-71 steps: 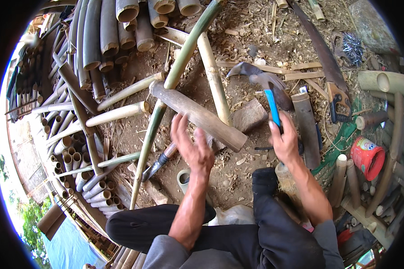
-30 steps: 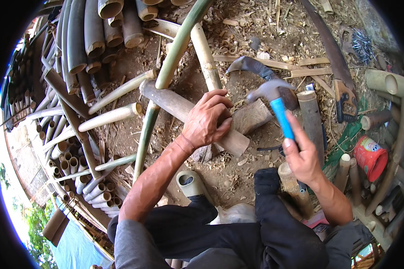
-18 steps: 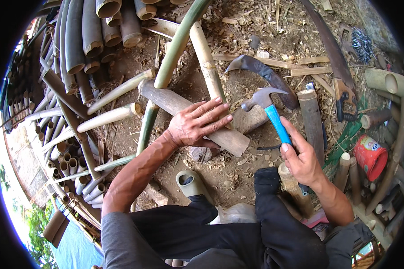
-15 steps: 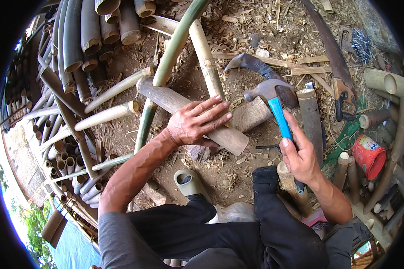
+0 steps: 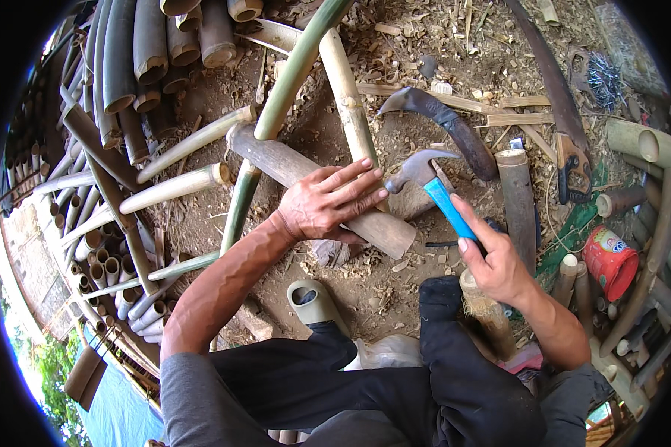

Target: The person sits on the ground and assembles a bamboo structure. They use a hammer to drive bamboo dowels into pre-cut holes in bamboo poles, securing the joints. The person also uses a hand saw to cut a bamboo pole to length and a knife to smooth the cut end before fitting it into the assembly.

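Note:
My left hand [image 5: 328, 197] lies across a thick grey-brown bamboo piece [image 5: 272, 156], its fingers stretched out over the top and the thumb low on the near side. A green bamboo pole [image 5: 298, 67] meets this piece near its far left end and shows again below it. Beyond my fingers a pale pole [image 5: 347, 97] slants down to the piece; the joint is hidden by my hand. In my right hand [image 5: 499, 268] is a claw hammer [image 5: 447, 205] with a blue handle, fingers closed round it. Its metal head hovers just right of my left fingertips.
A curved blade with a dark handle [image 5: 466, 141] lies beyond the hammer. To the right are a handsaw [image 5: 572, 167], an upright bamboo post [image 5: 516, 201] and a red container [image 5: 611, 261]. Stacked bamboo poles [image 5: 119, 67] crowd the left. Wood chips litter the ground.
The hammer in my right hand has swung left and slightly down, its head now closer to my left fingers. My left hand and the bamboo piece stay in place.

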Action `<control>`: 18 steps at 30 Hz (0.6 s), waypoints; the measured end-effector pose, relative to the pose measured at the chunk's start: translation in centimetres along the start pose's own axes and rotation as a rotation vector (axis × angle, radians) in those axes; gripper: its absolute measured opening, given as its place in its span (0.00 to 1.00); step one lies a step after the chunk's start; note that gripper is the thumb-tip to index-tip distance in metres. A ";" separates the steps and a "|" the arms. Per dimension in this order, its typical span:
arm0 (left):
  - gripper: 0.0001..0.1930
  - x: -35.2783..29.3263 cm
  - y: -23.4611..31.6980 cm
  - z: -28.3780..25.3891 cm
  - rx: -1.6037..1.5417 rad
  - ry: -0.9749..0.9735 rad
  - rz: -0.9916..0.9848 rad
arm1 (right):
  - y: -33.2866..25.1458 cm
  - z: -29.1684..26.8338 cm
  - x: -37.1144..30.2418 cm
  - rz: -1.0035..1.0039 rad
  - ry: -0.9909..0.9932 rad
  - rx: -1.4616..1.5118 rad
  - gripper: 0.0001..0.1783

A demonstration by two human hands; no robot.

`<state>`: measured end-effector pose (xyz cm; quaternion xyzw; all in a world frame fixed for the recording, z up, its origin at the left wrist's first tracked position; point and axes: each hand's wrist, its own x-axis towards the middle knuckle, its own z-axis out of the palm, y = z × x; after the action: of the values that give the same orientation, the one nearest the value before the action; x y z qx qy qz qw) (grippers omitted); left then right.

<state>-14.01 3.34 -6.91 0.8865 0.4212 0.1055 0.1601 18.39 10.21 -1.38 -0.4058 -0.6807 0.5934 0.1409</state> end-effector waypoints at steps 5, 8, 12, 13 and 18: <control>0.50 -0.1 0.1 0.2 -0.009 0.022 -0.005 | -1.5 -0.5 0.0 0.267 0.010 0.156 0.32; 0.50 0.0 0.0 0.1 -0.013 0.017 -0.002 | -0.6 -0.3 -0.8 0.136 -0.082 0.031 0.32; 0.53 -0.3 -0.1 -0.3 -0.046 -0.027 -0.016 | -0.4 0.0 -1.1 0.188 0.002 0.138 0.32; 0.54 -0.3 0.0 -0.5 -0.063 -0.056 -0.028 | -1.5 -0.4 -0.8 0.257 0.047 0.198 0.32; 0.51 0.9 0.9 -0.5 0.080 -0.179 -0.197 | -1.8 -1.3 -1.0 0.233 -0.034 0.248 0.33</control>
<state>-12.97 3.65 -6.07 0.8522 0.4943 -0.0073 0.1711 19.18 10.42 0.87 -0.4516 -0.5528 0.6919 0.1087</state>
